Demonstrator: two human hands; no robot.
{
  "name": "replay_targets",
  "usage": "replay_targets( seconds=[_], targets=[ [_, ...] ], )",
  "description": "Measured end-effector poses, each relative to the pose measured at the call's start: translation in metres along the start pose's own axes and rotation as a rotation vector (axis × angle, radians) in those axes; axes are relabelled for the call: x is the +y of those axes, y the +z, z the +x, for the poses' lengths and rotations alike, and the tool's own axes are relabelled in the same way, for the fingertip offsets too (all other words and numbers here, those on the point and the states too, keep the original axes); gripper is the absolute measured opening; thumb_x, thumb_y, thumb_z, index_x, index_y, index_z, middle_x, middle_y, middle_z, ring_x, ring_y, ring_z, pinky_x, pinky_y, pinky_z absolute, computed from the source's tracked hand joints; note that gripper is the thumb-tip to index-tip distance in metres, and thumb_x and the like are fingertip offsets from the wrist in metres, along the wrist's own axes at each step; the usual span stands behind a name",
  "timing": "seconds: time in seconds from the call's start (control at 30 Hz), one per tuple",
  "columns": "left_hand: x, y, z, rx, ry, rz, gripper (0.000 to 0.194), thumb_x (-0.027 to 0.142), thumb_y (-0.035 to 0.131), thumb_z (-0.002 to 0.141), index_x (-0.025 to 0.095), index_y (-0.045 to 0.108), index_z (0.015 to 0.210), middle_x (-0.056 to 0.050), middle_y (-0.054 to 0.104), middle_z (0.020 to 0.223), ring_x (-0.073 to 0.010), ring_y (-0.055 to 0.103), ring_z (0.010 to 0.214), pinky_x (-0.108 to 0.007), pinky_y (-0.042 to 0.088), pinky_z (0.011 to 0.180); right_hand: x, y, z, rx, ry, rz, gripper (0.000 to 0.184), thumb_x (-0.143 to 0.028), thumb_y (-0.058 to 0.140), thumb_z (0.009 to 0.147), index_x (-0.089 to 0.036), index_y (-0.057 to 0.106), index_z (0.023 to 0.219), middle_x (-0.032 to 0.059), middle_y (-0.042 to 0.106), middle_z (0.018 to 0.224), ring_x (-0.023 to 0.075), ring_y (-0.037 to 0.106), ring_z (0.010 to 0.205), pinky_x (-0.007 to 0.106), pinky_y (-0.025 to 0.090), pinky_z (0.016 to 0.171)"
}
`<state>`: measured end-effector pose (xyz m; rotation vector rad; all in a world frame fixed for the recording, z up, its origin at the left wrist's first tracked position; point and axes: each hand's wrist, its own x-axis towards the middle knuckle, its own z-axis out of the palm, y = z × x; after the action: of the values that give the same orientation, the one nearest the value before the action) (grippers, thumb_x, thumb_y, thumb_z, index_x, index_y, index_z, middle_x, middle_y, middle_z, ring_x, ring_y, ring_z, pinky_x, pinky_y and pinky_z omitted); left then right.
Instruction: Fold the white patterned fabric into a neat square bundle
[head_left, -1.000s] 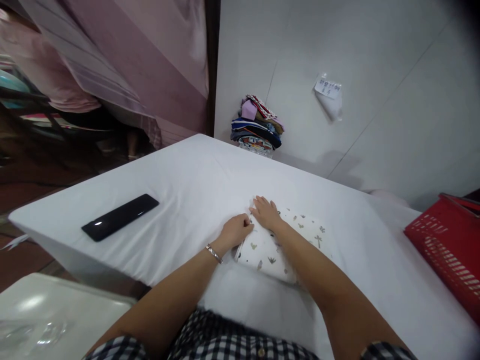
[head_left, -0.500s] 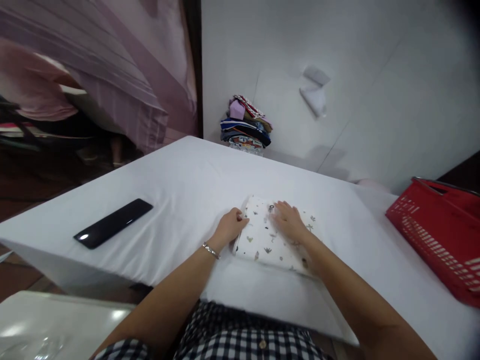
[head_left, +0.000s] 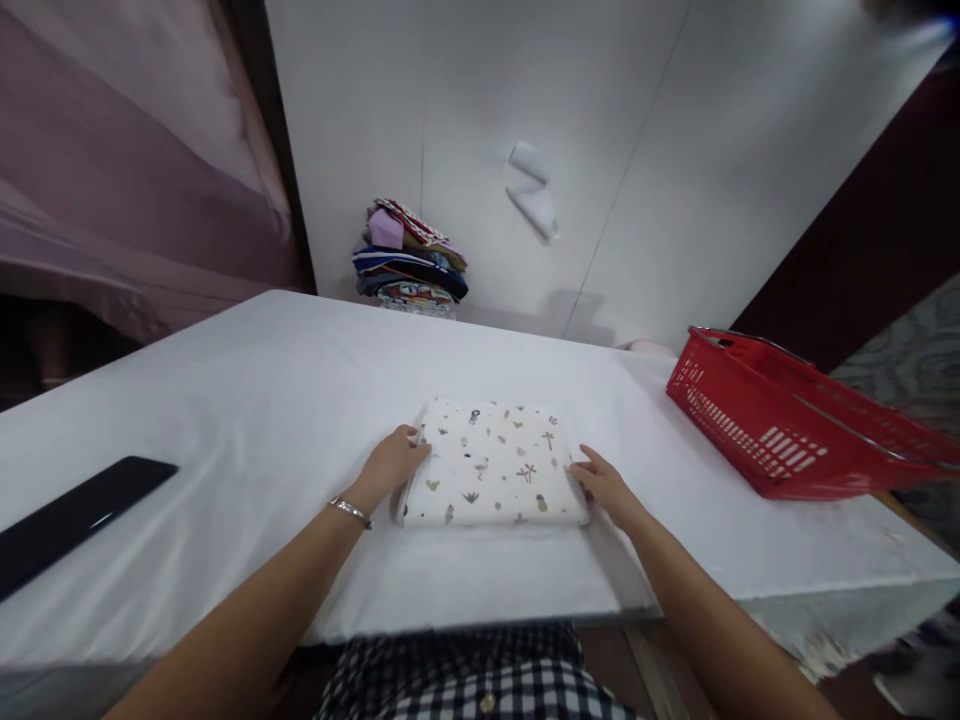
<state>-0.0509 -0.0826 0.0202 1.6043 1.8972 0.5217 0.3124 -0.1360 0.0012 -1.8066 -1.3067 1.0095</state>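
A folded white cloth [head_left: 491,465] printed with small plants, birds and palm trees lies flat in front of me on the white-covered table [head_left: 247,400]. On its left edge, my left hand [head_left: 391,462] is closed, with thumb and fingers gripping the fold; a silver bracelet circles that wrist. My right hand [head_left: 604,484] grips the opposite edge, its index finger and thumb against the side of the cloth. The fingertips under the cloth's edges are partly hidden.
A red plastic basket [head_left: 757,430] with metal handles stands on the right of the table. A long black glossy object [head_left: 82,515] lies at the left. Several folded clothes [head_left: 411,258] are stacked beyond the far edge, by the white wall [head_left: 465,90].
My right hand has moved from the top of the cloth to its right edge. My left hand stays at the left edge. The view has turned to the right.
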Motion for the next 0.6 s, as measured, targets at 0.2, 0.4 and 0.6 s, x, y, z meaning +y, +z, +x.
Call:
replay_targets(
  seconds=[0.2, 0.4, 0.6],
  targets=[
    [0.007, 0.003, -0.002, 0.034, 0.005, -0.023, 0.060, 0.041, 0.053, 0.075, 0.013, 0.041, 0.127, -0.013, 0.063, 0.110, -0.0245, 0.061, 0.095, -0.030, 0.043, 0.075, -0.017, -0.002, 0.006, -0.026, 0.051, -0.204, 0.074, -0.048, 0.056, 0.077, -0.018, 0.032, 0.141, 0.0076, 0.063, 0.096, 0.0169, 0.060, 0.070, 0.027, 0.047, 0.060],
    [0.015, 0.000, -0.001, 0.012, -0.074, -0.133, 0.067, 0.040, 0.059, 0.071, 0.008, 0.040, 0.127, -0.019, 0.059, 0.117, -0.0270, 0.060, 0.100, -0.031, 0.045, 0.077, -0.022, -0.004, 0.016, -0.110, 0.197, -0.016, 0.081, -0.054, 0.061, 0.073, -0.019, 0.031, 0.140, 0.0150, 0.054, 0.122, 0.0236, 0.060, 0.090, 0.031, 0.050, 0.067],
    [0.015, -0.009, 0.000, -0.020, -0.054, 0.016, 0.063, 0.046, 0.058, 0.072, 0.009, 0.046, 0.122, -0.019, 0.060, 0.115, -0.0315, 0.059, 0.100, -0.037, 0.046, 0.077, -0.019, -0.007, 0.013, -0.251, 0.225, 0.250, 0.088, -0.050, 0.069, 0.069, -0.021, 0.028, 0.141, 0.0149, 0.053, 0.127, 0.0240, 0.059, 0.100, 0.034, 0.049, 0.080]
  ],
)
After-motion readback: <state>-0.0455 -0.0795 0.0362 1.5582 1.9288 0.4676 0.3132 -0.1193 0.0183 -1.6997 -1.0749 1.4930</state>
